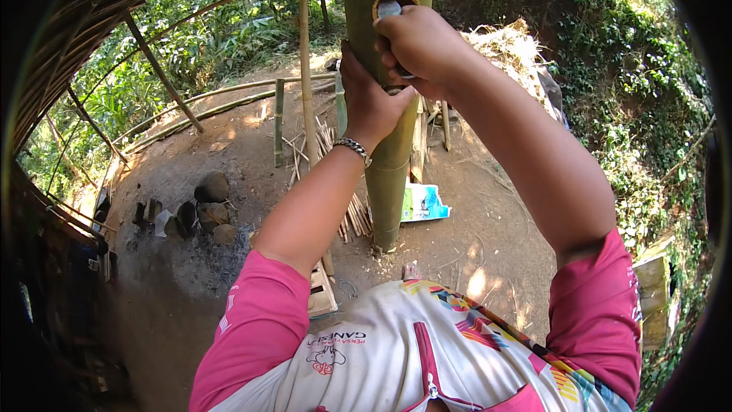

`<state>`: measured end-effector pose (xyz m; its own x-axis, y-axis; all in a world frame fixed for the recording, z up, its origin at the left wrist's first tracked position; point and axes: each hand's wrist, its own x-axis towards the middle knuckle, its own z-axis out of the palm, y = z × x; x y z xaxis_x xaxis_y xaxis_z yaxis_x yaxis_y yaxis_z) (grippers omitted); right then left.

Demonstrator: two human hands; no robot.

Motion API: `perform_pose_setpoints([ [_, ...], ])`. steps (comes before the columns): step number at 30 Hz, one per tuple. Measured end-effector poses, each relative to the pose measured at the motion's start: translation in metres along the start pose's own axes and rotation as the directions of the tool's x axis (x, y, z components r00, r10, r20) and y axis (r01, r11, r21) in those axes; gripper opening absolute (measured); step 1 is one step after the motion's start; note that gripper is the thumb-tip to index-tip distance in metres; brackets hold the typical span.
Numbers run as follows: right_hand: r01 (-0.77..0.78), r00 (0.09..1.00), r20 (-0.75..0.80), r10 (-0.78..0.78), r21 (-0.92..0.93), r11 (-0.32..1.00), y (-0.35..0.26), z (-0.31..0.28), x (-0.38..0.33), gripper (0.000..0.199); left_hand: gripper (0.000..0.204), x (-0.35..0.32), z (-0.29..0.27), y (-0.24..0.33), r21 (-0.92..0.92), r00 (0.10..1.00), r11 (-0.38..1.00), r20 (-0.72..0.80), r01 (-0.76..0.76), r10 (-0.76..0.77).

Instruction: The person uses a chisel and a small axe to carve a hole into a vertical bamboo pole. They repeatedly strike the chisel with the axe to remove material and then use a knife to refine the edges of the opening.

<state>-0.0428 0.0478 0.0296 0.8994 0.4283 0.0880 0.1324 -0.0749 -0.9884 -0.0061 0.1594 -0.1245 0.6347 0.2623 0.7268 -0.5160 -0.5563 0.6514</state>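
Note:
A thick green bamboo pole (389, 175) stands upright on the dirt ground in front of me. My left hand (371, 99) is wrapped around the pole near its upper part; a metal bracelet sits on that wrist. My right hand (418, 46) is closed on a wooden-handled tool (390, 6) with a grey metal part, pressed against the pole just above my left hand. Most of the tool is hidden inside my fist. Pink sleeves cover both upper arms.
A blue and white carton (424, 202) lies beside the pole's base. Thin bamboo splits (352, 210) lean nearby. Dark stones and ash (206, 210) mark a fire spot at left. A bamboo rail (221, 103) fences the yard. A straw heap (511, 49) lies behind.

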Motion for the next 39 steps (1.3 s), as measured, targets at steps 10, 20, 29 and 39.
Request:
perform_pose_setpoints([
  [10,0.113,0.994,0.067,-0.092,-0.51,0.853,0.013,-0.027,-0.048,0.026,0.13,-0.007,-0.009,0.008,0.091,0.999,0.995,-0.002,-0.032,0.032],
  [20,-0.065,0.995,-0.074,0.062,-0.028,0.998,0.146,-0.035,-0.122,0.025,0.129,-0.067,-0.046,0.004,0.085,0.962,0.98,0.191,0.181,-0.195],
  [29,-0.4,0.78,0.444,0.442,-0.19,0.897,0.331,0.046,-0.199,0.072,0.03,-0.351,-0.094,0.0,-0.503,0.282,-0.114,0.642,0.857,-0.713],
  [39,-0.176,0.193,0.859,0.474,-0.445,0.878,0.384,0.102,-0.133,0.056,0.017,-0.422,-0.123,0.011,-0.806,-0.037,-0.073,0.063,0.588,-0.997],
])
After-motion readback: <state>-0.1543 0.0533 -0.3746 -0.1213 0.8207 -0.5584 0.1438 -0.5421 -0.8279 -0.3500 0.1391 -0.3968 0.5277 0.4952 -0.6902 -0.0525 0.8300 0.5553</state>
